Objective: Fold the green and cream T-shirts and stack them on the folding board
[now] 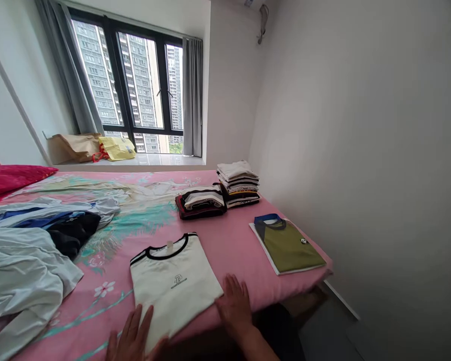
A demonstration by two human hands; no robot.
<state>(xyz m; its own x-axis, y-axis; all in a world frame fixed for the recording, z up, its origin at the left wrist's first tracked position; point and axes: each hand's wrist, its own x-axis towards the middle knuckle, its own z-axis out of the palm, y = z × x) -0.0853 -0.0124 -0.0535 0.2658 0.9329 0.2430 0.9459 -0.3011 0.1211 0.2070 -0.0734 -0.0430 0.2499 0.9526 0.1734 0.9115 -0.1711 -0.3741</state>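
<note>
A white T-shirt (pixel 176 286) with black neck trim and a small dark print on the chest lies folded to a rectangle near the bed's front edge. My left hand (pixel 133 336) rests at its lower left corner, fingers spread; the bottom of this hand is cut off by the frame. At the lower right corner of the shirt, my right hand (pixel 233 303) lies flat with its fingers stretched out, partly on the pink sheet (pixel 229 245). Neither hand grips anything.
Right of the shirt lies an olive folded shirt (pixel 293 245) on other garments. Behind are a tall stack of folded clothes (pixel 240 183) and a lower stack (pixel 201 203). Loose clothes (pixel 26 271) are heaped at left. Paper bag (pixel 75 147) and yellow bag (pixel 116 148) sit on the windowsill.
</note>
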